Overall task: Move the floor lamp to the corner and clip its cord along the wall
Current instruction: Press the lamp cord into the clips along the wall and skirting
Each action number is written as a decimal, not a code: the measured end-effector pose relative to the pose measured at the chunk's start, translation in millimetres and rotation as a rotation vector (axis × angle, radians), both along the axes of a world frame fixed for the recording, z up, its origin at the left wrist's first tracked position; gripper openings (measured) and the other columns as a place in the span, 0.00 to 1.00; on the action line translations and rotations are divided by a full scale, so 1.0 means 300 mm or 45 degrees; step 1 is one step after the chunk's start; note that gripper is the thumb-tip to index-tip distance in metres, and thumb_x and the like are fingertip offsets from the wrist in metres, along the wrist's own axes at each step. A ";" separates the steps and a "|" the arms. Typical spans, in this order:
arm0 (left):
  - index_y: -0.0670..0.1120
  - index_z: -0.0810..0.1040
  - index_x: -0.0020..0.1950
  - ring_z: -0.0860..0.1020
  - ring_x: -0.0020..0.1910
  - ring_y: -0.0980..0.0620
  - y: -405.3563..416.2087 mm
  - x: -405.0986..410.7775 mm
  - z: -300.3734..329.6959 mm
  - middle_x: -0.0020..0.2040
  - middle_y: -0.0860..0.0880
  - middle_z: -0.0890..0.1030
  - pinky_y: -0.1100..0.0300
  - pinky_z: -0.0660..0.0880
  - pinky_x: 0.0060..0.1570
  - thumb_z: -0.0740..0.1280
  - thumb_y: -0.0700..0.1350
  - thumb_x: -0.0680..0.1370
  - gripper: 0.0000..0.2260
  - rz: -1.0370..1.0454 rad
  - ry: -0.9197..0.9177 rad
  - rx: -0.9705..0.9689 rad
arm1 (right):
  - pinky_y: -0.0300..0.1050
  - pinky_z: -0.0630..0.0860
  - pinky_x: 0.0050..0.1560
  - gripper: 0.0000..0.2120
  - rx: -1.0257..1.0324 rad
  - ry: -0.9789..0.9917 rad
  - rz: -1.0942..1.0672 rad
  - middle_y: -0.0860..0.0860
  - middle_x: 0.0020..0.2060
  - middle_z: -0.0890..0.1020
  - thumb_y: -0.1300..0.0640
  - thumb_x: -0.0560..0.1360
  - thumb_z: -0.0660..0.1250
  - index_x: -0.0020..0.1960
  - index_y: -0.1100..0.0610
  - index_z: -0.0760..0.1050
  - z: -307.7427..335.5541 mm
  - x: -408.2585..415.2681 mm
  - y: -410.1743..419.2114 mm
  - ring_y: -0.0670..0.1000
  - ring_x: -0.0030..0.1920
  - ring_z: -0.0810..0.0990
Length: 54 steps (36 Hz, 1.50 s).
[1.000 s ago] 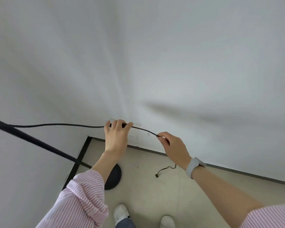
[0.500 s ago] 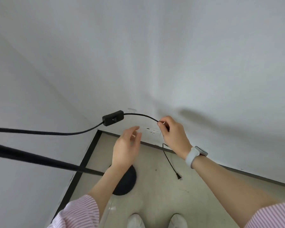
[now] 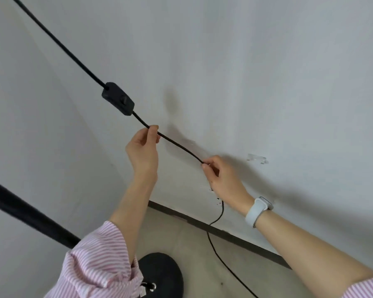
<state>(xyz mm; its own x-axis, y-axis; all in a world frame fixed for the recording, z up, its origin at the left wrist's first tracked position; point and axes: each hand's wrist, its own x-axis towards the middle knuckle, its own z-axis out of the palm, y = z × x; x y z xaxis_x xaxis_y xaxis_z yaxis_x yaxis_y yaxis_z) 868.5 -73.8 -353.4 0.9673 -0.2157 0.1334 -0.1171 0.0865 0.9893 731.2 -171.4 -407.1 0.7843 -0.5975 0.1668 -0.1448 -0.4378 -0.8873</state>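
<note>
- Nearest, the lamp base, round and black, sits on the floor by the corner; the lamp pole slants up to the left.
- The left hand pinches the cord between thumb and fingertips, just below the inline switch.
- The right hand is closed on the same cord lower down; slack drops from it to the floor.
- Farthest, a small clear piece, perhaps a cord clip, sits on the wall right of that hand.

Pink-and-white striped sleeves pushed up both forearms; pale grey smartwatch band on right wrist.
</note>
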 end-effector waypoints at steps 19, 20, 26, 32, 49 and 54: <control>0.46 0.75 0.37 0.73 0.36 0.55 -0.086 0.025 -0.160 0.35 0.51 0.76 0.65 0.69 0.36 0.68 0.45 0.72 0.05 -0.141 0.050 0.030 | 0.53 0.74 0.34 0.05 -0.739 -0.046 -0.418 0.56 0.33 0.81 0.60 0.75 0.60 0.41 0.59 0.72 0.102 0.069 -0.033 0.59 0.33 0.77; 0.46 0.75 0.37 0.73 0.36 0.55 -0.087 0.024 -0.162 0.35 0.51 0.76 0.65 0.69 0.36 0.68 0.45 0.72 0.05 -0.138 0.044 0.029 | 0.53 0.74 0.33 0.05 -0.754 -0.034 -0.426 0.56 0.32 0.80 0.60 0.75 0.60 0.42 0.59 0.71 0.105 0.072 -0.031 0.60 0.33 0.77; 0.47 0.76 0.37 0.73 0.34 0.57 -0.084 0.026 -0.182 0.34 0.54 0.76 0.66 0.69 0.36 0.68 0.45 0.72 0.05 -0.147 0.025 0.027 | 0.52 0.72 0.31 0.05 -0.865 0.059 -0.408 0.57 0.29 0.79 0.61 0.75 0.58 0.41 0.59 0.69 0.106 0.069 -0.033 0.61 0.30 0.75; 0.48 0.75 0.37 0.72 0.32 0.60 -0.086 0.028 -0.187 0.33 0.55 0.75 0.72 0.69 0.32 0.68 0.45 0.72 0.05 -0.131 0.020 0.001 | 0.52 0.71 0.29 0.06 -0.921 0.086 -0.384 0.57 0.29 0.78 0.60 0.75 0.57 0.41 0.59 0.69 0.114 0.076 -0.039 0.62 0.29 0.74; 0.51 0.77 0.43 0.75 0.38 0.66 -0.102 0.048 -0.195 0.38 0.57 0.79 0.61 0.73 0.47 0.67 0.46 0.74 0.00 -0.041 -0.303 0.122 | 0.48 0.67 0.29 0.08 -0.853 0.066 -0.349 0.57 0.31 0.80 0.55 0.77 0.60 0.46 0.60 0.68 0.026 0.066 -0.037 0.62 0.30 0.76; 0.53 0.78 0.41 0.77 0.41 0.60 -0.106 0.060 -0.177 0.39 0.57 0.80 0.55 0.75 0.52 0.69 0.48 0.72 0.01 -0.017 -0.216 0.142 | 0.50 0.72 0.33 0.05 -0.619 0.054 -0.331 0.54 0.31 0.80 0.56 0.76 0.61 0.48 0.56 0.68 -0.019 0.002 -0.052 0.57 0.31 0.75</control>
